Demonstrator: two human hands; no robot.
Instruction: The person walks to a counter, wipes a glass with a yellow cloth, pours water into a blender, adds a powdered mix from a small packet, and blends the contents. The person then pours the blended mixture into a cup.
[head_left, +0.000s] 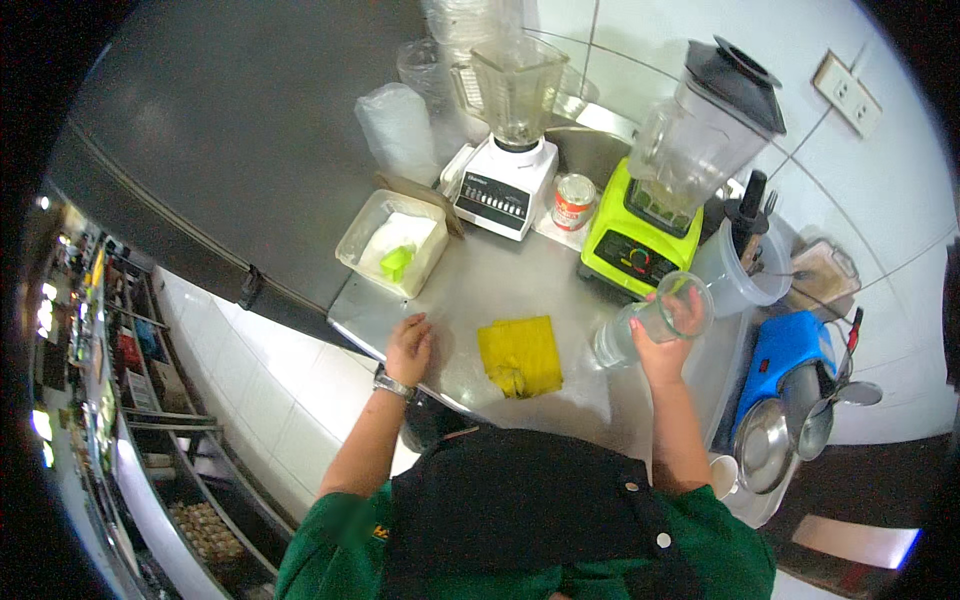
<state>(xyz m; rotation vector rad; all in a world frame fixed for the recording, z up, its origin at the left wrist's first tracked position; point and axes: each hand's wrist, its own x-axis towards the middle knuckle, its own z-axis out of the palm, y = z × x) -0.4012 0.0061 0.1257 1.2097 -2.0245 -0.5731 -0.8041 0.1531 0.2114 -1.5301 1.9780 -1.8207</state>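
Observation:
My right hand (665, 341) is closed around a clear drinking glass (634, 330), tilted over the right part of the steel counter (457, 322). Over the counter's front edge, my left hand (409, 349) has its fingers loosely curled and nothing visible in them. Between the hands lies a folded yellow cloth (520, 352). Beyond the left hand stands a plastic tub of white powder (394, 244) with a green scoop (397, 262) in it. A white blender (506, 180) and a lime-green blender (641, 232) stand behind, with a tin can (573, 202) between them.
At the right are a clear plastic container (742, 262) holding utensils, a blue appliance (787, 360), metal strainers (763, 444) and a white cup (722, 476). Stacked plastic cups (469, 19) and a plastic bag (397, 127) stand at the back. A wall outlet (847, 94) is upper right.

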